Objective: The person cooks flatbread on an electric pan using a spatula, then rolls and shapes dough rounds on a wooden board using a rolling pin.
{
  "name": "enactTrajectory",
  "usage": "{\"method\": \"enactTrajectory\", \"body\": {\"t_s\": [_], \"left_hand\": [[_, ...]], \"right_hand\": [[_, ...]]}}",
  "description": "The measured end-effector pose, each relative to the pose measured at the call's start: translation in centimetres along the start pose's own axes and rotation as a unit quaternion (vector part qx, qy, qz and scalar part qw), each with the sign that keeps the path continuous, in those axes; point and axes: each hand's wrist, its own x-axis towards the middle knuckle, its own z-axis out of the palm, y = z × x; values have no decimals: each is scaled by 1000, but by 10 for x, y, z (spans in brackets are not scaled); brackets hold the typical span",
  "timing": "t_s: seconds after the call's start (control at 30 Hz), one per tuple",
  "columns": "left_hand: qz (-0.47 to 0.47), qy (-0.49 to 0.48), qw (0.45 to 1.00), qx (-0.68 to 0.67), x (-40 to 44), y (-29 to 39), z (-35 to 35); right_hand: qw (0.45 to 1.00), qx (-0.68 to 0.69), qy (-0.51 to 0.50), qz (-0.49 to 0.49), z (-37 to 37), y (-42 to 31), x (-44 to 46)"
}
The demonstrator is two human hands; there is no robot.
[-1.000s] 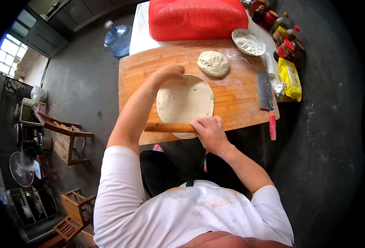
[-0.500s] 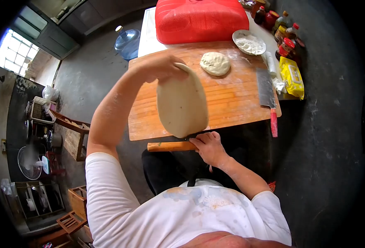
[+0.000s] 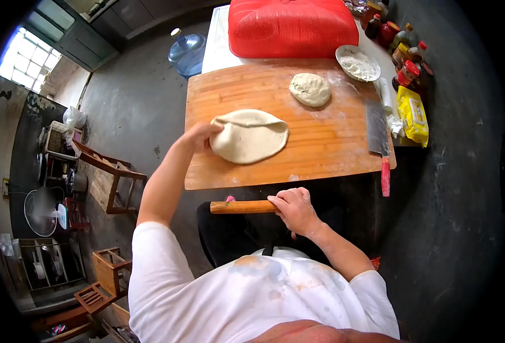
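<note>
A flat sheet of dough (image 3: pixel 249 140) lies on the wooden board (image 3: pixel 321 154), its far edge folded over. My left hand (image 3: pixel 204 134) pinches the sheet at its left edge. Held in front of the board's near edge is a wooden rolling pin (image 3: pixel 241 207), with my right hand (image 3: pixel 295 210) closed around its right end. A rounded lump of dough (image 3: pixel 310 90) rests farther back on the board. To its upper right stands a bowl of white flour (image 3: pixel 358 63).
A cleaver (image 3: pixel 377 131) with a red handle lies at the board's right edge, beside a yellow packet (image 3: pixel 412 116). Behind the board is a red container (image 3: pixel 292 28). Several bottles and jars (image 3: pixel 407 73) stand at the back right. A blue water jug (image 3: pixel 187 52) is on the floor.
The dough sheet, lifted and hanging from my left hand half a second ago, now lies on the board partly folded. My left hand has moved down and left. The rolling pin has moved off the dough.
</note>
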Motion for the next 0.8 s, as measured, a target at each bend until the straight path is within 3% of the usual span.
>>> {"method": "enactTrajectory", "body": {"t_s": [0.1,0.17,0.2,0.23,0.3,0.33,0.5,0.57,0.7,0.73,0.77,0.8], "left_hand": [[-9,-58,997,51,-11,-15,-14],[95,-31,949,300,3,-14,-20],[157,23,913,375,9,-13,-14],[158,24,914,372,13,-13,-10],[385,85,730,558,18,-7,-1],[434,50,696,570,23,-3,-4],[381,-69,719,577,21,23,-8],[450,-83,641,616,32,26,-10],[466,-76,654,590,53,29,-9],[296,-77,891,335,53,33,-3],[80,-67,994,30,54,35,1],[18,-78,994,-70,54,36,2]], "right_hand": [[1000,2,3,-6,2,1,0],[1000,-1,-5,-16,2,1,3],[1000,-4,-8,-17,1,0,5],[1000,-8,-11,-16,0,-1,6],[1000,-2,-9,-13,-3,-4,8],[1000,5,-7,-7,-3,-5,9],[1000,-1,-16,1,0,-1,7],[1000,0,-28,4,0,1,9],[1000,-3,-28,2,-3,2,16],[1000,3,-31,4,-3,2,18],[999,3,-33,4,-3,2,20],[1000,9,-26,2,-2,0,21]]}}
